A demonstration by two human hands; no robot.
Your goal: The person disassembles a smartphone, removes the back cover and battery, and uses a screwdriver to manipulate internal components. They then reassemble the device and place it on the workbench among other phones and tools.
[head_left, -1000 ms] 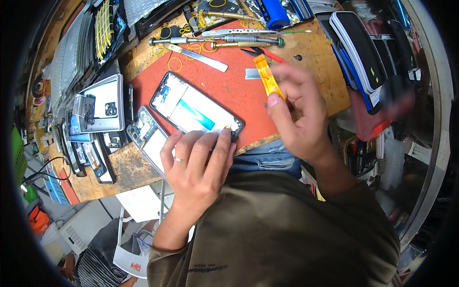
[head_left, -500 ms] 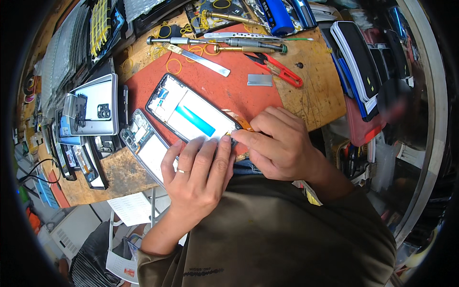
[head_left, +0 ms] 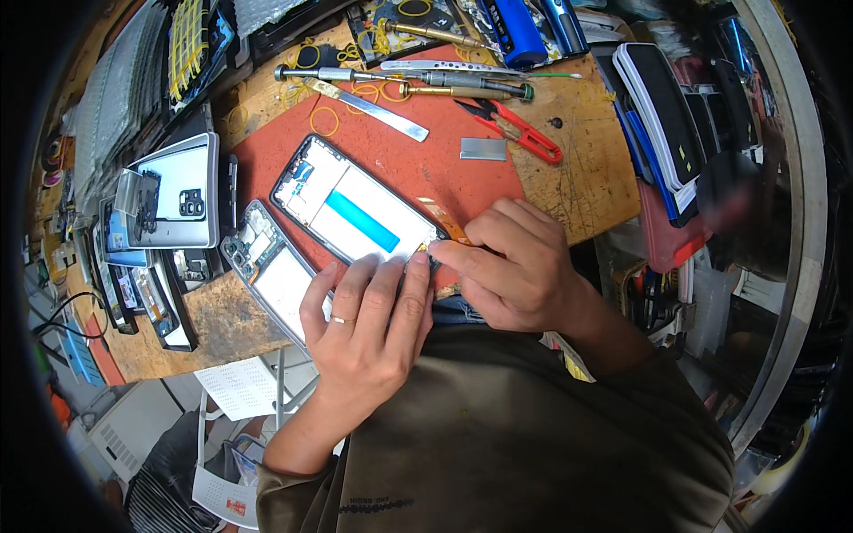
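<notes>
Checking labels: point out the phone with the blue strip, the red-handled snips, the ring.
Phone [head_left: 364, 197], head view: bright inner panel.
Red-handled snips [head_left: 535, 140], head view: red handle.
Ring [head_left: 341, 321], head view: band's visible front.

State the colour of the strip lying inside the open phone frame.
The strip is bright blue; it shows best in the head view.

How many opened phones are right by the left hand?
2: the blue-strip phone, on the red mat at the left hand, and the exposed-board phone to its left; both are partly covered.
</notes>
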